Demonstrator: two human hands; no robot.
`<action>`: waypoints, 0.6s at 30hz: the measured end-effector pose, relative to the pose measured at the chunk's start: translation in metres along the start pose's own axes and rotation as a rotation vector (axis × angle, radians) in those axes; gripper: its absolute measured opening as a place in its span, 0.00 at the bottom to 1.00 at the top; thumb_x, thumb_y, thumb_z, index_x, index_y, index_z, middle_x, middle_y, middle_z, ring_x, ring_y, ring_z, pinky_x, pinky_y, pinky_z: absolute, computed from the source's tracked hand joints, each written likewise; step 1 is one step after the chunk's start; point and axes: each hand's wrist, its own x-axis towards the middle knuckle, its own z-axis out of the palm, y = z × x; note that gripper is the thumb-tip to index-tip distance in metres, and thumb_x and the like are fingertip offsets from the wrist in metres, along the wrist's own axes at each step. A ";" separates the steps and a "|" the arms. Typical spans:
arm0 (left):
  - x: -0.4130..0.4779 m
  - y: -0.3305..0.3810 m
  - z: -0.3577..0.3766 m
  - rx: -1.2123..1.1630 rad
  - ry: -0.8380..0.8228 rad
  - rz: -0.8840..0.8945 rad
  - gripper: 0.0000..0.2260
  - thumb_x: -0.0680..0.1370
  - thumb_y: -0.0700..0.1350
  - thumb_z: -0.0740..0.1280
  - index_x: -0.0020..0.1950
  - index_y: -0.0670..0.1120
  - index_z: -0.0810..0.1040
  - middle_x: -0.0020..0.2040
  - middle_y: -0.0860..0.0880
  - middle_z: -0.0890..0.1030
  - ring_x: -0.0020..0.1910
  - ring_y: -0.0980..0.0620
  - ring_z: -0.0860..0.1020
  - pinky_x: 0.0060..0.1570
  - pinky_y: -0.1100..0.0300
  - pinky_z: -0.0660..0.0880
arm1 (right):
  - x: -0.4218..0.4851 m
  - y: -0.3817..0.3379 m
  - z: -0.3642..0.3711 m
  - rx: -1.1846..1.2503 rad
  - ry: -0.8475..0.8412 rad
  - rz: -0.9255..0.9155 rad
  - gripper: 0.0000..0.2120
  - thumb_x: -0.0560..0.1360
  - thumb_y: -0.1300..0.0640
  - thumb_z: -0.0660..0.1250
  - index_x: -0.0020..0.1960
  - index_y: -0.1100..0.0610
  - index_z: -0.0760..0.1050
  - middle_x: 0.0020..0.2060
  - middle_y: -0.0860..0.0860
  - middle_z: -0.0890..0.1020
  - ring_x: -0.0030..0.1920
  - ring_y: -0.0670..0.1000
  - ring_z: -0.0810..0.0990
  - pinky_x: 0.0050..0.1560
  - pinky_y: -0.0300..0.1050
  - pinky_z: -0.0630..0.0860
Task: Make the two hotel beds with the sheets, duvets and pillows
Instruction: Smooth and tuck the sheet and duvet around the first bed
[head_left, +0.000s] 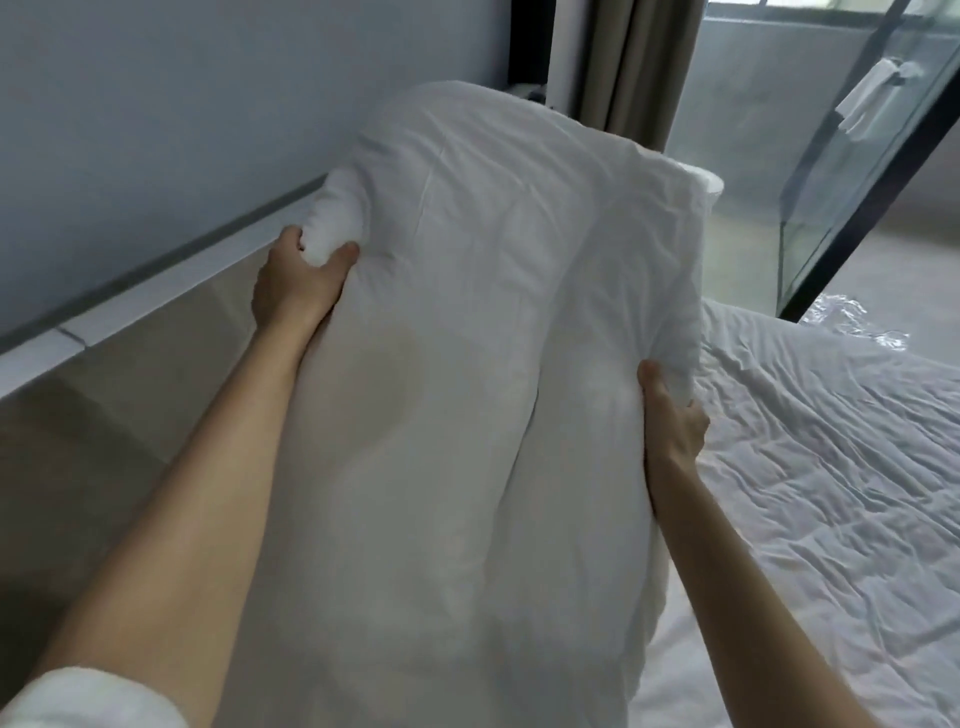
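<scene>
White rolled sleeve (93, 696) at bottom left, both bare forearms stretched forward. Left hand (296, 291) grips a bunched corner of the large plump white fabric pillow (467, 364), thumb on the near face and fingers wrapped behind. Right hand (672, 421) pinches the opposite edge lower down, thumb in front and fingers curled round the back. The pillow is held upright in the air in front of the body, and its lower end runs out of view. Holding it by two sides probably serves to shake the filling even or settle it in its case before placing; can't tell which.

Just right of the pillow is the wrinkled white bed cover (831, 493), spread but not smoothed, so this bed looks part done. To the left are a beige smooth headboard panel (130, 389) with a white ledge on top and the grey-blue wall (156, 104) above. The pillow likely goes against that panel.

Farther back are a brown fabric curtain (623, 62) and a black-framed glass partition (857, 182) with a white towel (865, 101) hanging behind it. Second bed not in view.
</scene>
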 end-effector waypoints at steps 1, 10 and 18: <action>0.024 -0.001 0.015 0.044 -0.025 -0.003 0.26 0.74 0.63 0.65 0.63 0.45 0.71 0.62 0.44 0.76 0.61 0.39 0.74 0.58 0.50 0.70 | 0.017 0.007 0.018 0.007 0.010 0.025 0.30 0.71 0.40 0.69 0.65 0.59 0.74 0.53 0.53 0.78 0.51 0.55 0.76 0.53 0.45 0.70; 0.037 -0.145 0.139 0.398 -0.594 -0.183 0.24 0.82 0.54 0.58 0.77 0.52 0.60 0.77 0.35 0.57 0.76 0.40 0.58 0.70 0.55 0.58 | 0.108 0.149 0.116 -0.284 -0.226 0.408 0.32 0.74 0.45 0.70 0.70 0.60 0.62 0.64 0.58 0.72 0.65 0.62 0.71 0.65 0.55 0.70; -0.006 -0.210 0.182 0.572 -0.831 -0.190 0.26 0.79 0.63 0.54 0.76 0.64 0.53 0.80 0.46 0.46 0.77 0.39 0.46 0.72 0.38 0.52 | 0.108 0.201 0.125 -0.333 -0.285 0.503 0.57 0.58 0.32 0.77 0.78 0.48 0.52 0.75 0.53 0.62 0.73 0.60 0.63 0.71 0.64 0.62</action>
